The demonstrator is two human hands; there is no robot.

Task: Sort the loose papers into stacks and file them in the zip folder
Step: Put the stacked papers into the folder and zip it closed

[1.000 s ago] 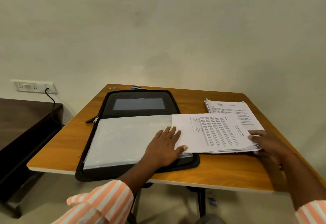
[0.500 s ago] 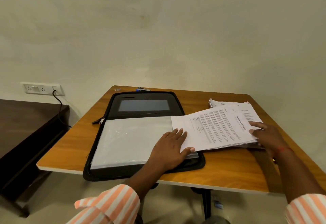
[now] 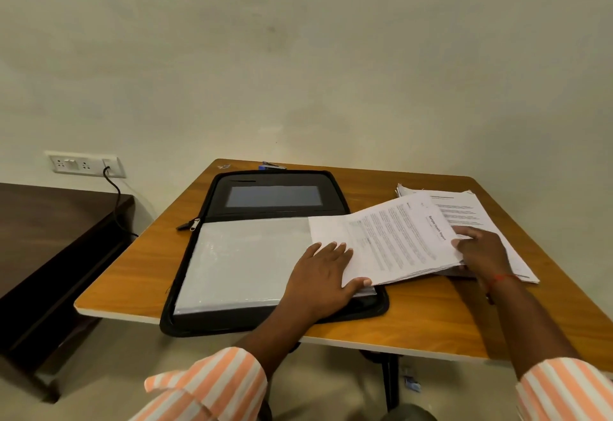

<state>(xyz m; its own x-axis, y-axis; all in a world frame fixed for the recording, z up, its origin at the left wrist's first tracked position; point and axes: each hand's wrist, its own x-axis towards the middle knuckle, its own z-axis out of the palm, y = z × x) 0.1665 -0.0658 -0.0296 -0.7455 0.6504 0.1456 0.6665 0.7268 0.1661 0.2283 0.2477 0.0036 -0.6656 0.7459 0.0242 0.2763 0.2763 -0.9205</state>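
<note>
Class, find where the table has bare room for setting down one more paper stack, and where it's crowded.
Bare table left of the zip folder, and a front strip right of it. Crowded at right: the right hand holds the lifted stack over a second stack.

One wide-angle, head-worn view looks forward and down from just behind the near edge of the table (image 3: 431, 321). It is close in: the zip folder (image 3: 248, 261) and papers (image 3: 398, 241) sit mid-frame, striped sleeves (image 3: 212, 384) enter below, and the wall (image 3: 365, 89) beyond the far edge fills the upper half.
</note>
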